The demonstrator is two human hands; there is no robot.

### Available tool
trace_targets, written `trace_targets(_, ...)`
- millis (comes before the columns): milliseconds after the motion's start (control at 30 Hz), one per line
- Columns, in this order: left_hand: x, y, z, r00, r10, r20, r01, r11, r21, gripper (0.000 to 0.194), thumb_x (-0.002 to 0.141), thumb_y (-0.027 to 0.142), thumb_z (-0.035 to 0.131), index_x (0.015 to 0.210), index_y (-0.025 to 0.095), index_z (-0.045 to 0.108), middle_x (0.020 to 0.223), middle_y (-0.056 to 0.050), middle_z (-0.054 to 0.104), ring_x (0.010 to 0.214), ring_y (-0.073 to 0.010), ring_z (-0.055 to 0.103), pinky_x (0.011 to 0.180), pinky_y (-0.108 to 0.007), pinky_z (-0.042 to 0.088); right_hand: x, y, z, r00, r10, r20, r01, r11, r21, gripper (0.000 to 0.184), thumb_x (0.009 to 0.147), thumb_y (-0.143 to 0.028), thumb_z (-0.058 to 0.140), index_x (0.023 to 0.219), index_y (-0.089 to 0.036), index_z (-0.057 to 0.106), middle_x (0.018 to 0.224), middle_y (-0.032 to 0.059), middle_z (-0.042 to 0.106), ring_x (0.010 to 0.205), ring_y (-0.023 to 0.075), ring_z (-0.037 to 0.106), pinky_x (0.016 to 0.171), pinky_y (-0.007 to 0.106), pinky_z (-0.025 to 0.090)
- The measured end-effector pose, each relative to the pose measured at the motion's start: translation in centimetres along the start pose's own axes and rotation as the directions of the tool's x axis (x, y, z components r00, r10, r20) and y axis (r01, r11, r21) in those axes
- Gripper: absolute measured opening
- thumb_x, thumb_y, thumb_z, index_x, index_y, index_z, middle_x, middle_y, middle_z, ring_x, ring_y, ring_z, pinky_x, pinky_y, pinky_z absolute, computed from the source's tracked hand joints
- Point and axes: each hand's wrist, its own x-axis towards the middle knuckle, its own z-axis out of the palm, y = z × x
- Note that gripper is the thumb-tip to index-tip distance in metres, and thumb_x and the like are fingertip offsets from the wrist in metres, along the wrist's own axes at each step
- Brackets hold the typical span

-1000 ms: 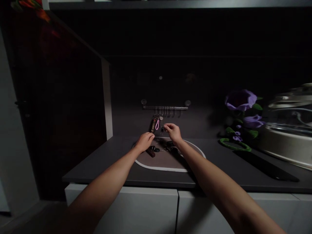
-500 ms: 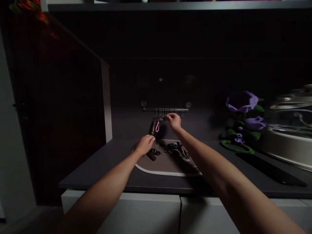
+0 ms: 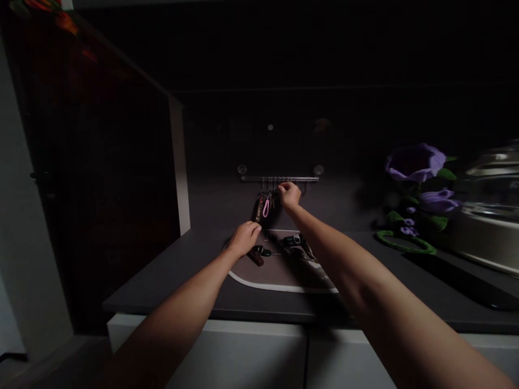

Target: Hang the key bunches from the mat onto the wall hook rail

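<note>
My right hand is raised to a clear rail on the dark back wall. Its thumb and fingertips pinch together just under the rail's hooks; what they hold is hidden. Left of these fingertips hang several keys, a pink loop strap and a dark lettered key tag. Lower down, my left hand is closed over the left part of a brown mat, its fingertips near the tag's lower end. Whether it grips anything is hidden. Beside it lie a black car key and a brown bar-shaped piece.
More dark key fobs and straps lie on the mat behind my right forearm. On the counter at the right stand purple fabric flowers, a long black object and a pale vessel with a clear lid.
The view has shifted slightly, moving most things a little to the right. My right fingertips sit slightly closer to the rail. My left hand stays low by the key tag.
</note>
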Motion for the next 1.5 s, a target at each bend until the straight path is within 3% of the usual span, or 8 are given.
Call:
trace_targets(400,-0.1,0.0,-0.2,1.0,0.0,0.001,0.0,1.0,0.001,0.027,0.085,0.025,0.038,0.082,0.016,0.063,0.08,-0.007,0.062,0.078,-0.0161,0.055,0.071,-0.027,0.041,-0.5,0.8,0.1,1.0,0.031,0.0,-0.031,0.998,-0.056,0.016,0.07,-0.024,0.054,0.08,-0.016,0.064,0.081,0.0068,0.066,0.074,0.0166,0.058,0.073,0.028,0.043)
trace_targets(967,0.0,-0.4,0.1,1.0,0.007,-0.016,-0.007,1.0,0.007,0.026,0.085,0.024,0.039,0.082,0.016,0.063,0.08,-0.006,0.062,0.078,-0.0149,0.055,0.072,-0.025,0.04,-0.3,0.0,0.2,0.999,0.01,0.045,-0.003,0.989,-0.151,0.018,0.074,-0.02,0.052,0.085,-0.015,0.065,0.087,0.0074,0.067,0.08,0.0156,0.06,0.076,0.025,0.043)
trace_targets(1500,-0.1,0.5,-0.7,0.999,-0.037,-0.021,0.036,0.999,-0.034,0.025,0.085,0.023,0.04,0.083,0.016,0.064,0.078,-0.005,0.062,0.077,-0.0146,0.055,0.072,-0.025,0.041,-2.1,1.8,-1.8,0.993,0.078,0.093,-0.076,0.997,-0.018,0.016,0.07,-0.019,0.055,0.082,-0.014,0.063,0.086,0.0062,0.067,0.08,0.0142,0.06,0.078,0.025,0.043)
